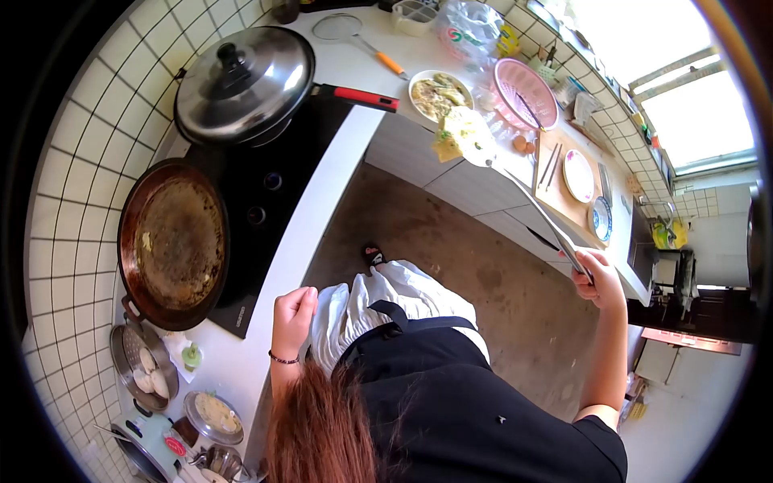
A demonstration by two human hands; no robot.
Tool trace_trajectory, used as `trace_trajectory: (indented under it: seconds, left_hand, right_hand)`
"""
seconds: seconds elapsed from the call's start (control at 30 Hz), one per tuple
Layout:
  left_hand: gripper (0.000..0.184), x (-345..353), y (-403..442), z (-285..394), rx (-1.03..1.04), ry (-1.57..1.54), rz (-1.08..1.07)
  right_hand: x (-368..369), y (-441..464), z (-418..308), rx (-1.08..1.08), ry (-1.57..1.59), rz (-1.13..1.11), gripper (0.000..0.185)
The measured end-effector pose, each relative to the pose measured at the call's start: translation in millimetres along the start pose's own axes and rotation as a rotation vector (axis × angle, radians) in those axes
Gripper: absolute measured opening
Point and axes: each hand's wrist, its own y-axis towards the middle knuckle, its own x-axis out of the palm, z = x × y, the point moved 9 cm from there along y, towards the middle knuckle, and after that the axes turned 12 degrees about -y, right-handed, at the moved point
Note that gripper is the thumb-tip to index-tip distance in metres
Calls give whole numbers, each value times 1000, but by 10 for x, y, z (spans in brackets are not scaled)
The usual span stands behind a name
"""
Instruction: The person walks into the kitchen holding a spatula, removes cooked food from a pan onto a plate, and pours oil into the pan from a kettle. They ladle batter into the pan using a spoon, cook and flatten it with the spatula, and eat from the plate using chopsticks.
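My right hand [597,278] is closed round the handle of a long metal spatula [535,203]. On the spatula's blade lies a pale yellow piece of food [465,135] with green bits, just beside a white bowl [440,95] of mixed food. My left hand [296,308] is held near my waist, its fingers curled in; whether anything is inside cannot be seen. To its left, an open brown frying pan [179,241] with small scraps stands on the black stove [266,193]. Behind that pan sits a lidded pan [241,80] with a red and black handle.
A strainer [338,28] with an orange handle, a pink basket [525,92] and eggs [522,144] are on the back counter. A cutting board [555,181] holds chopsticks and a plate [577,175]. A steel colander [125,354] and a covered dish [214,419] stand at lower left.
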Motion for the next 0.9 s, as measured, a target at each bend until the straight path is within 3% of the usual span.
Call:
trace_trajectory:
  seconds: [0.2,0.57,0.73,0.77,0.9]
  left_hand:
    - [37,243,205,159,-15,30,31]
    - [36,67,71,148,-120,-2,221]
    - [37,82,50,167,-108,-4,255]
    - [37,84,49,153,-115,-7,252]
    - [37,107,65,154,-119,-9,242]
  right_hand:
    - [-474,738,151,35,27,82,29]
    - [-772,2590,64,3,-79,142,24]
    - [-914,2859,-179,-118,-356,272,26]
    - [-957,2868,-256,-172,-476,344,34]
    - [-1024,2885,-534,-524,-1018,674,29]
